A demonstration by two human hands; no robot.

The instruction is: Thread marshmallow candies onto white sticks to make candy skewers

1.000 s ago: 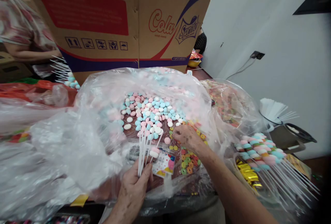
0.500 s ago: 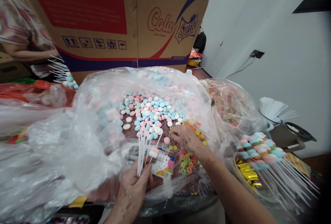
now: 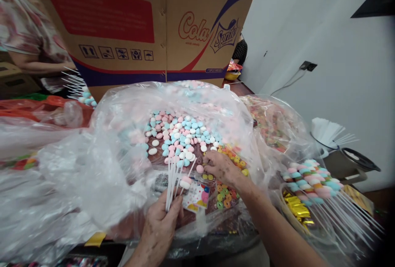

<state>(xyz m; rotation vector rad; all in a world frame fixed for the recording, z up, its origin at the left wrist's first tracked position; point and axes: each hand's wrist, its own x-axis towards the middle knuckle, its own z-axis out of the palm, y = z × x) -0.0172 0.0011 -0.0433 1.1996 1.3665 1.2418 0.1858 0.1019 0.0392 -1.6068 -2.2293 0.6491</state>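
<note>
My left hand (image 3: 163, 217) is closed around several thin white sticks (image 3: 173, 180); one of them carries a pink and a white candy (image 3: 185, 182) threaded partway up. To its right, my right hand (image 3: 222, 167) is bent down at the edge of the yellow and orange ring candies (image 3: 237, 161), its fingertips together. Whatever sits between those fingertips is hidden. Pink, blue and white round candies (image 3: 182, 135) lie loose in front of both hands, inside a clear plastic bag (image 3: 129, 98). Green and orange gummy rings (image 3: 226, 196) lie below my right wrist, beside a printed label (image 3: 197, 195).
A large cardboard box (image 3: 123, 20) stands behind the bag. On the right are finished candy skewers (image 3: 314, 180), gold ties (image 3: 298, 207), a container of white sticks (image 3: 327, 132) and a dark jug (image 3: 354, 164). A person (image 3: 27, 32) is at the far left.
The view has shifted slightly. My right hand stays over the ring candies with its fingers drawn in a little, and my left hand still holds the sticks.
</note>
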